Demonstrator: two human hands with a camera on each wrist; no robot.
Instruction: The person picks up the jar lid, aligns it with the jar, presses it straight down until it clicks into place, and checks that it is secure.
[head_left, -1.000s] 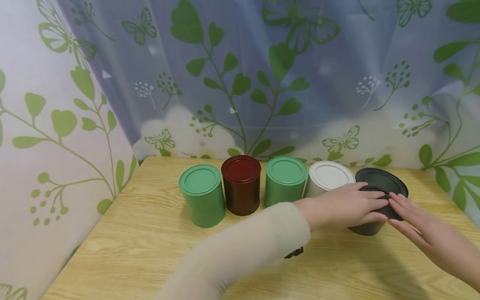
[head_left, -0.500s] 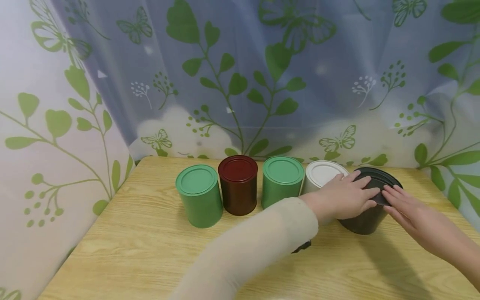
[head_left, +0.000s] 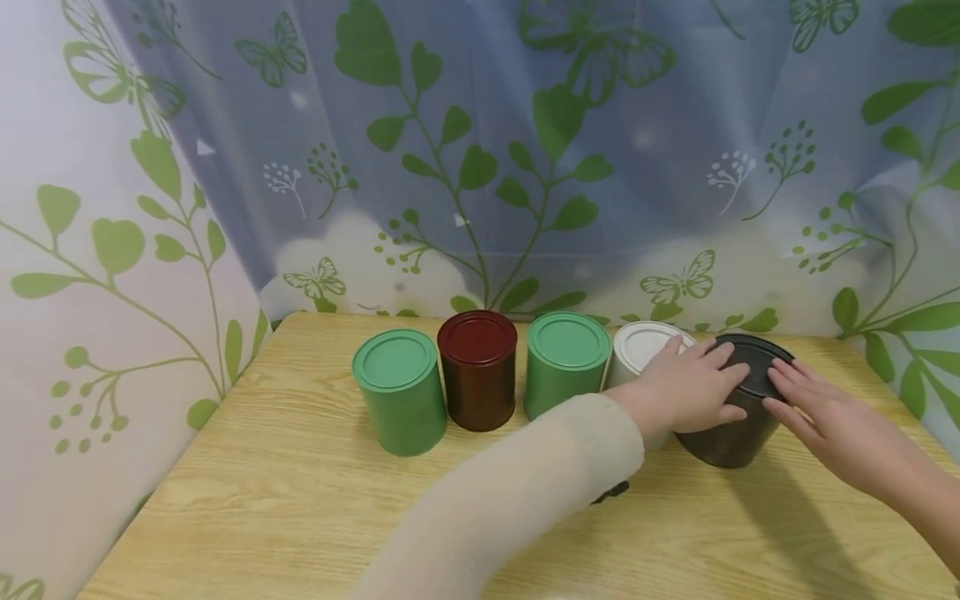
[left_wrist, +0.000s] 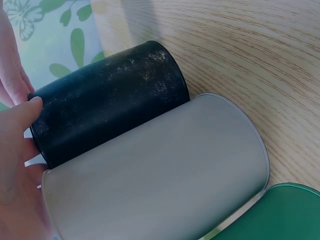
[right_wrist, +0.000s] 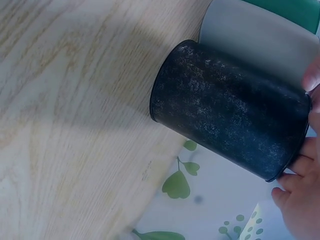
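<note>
A black can (head_left: 731,433) with a black lid (head_left: 759,367) stands at the right end of a row, beside a white can (head_left: 643,343). My left hand (head_left: 686,392) spreads its fingers over the edge of the black lid, overlapping the white can in the head view. In the left wrist view its thumb lies right at the black can's rim. From the right, my right hand (head_left: 832,417) rests its nearly straight fingers along the opposite side of the lid. The right wrist view shows the black can's scuffed side (right_wrist: 230,107) and fingertips at its rim.
Left of the white can stand a green can (head_left: 567,362), a dark red can (head_left: 478,375) and another green can (head_left: 399,392), all lidded. They share a wooden table (head_left: 262,492). A leaf-patterned curtain (head_left: 465,167) hangs behind it.
The black can's top has shifted left and now sits straighter over its body. My hands, close together over it a second ago, have spread to its two sides.
</note>
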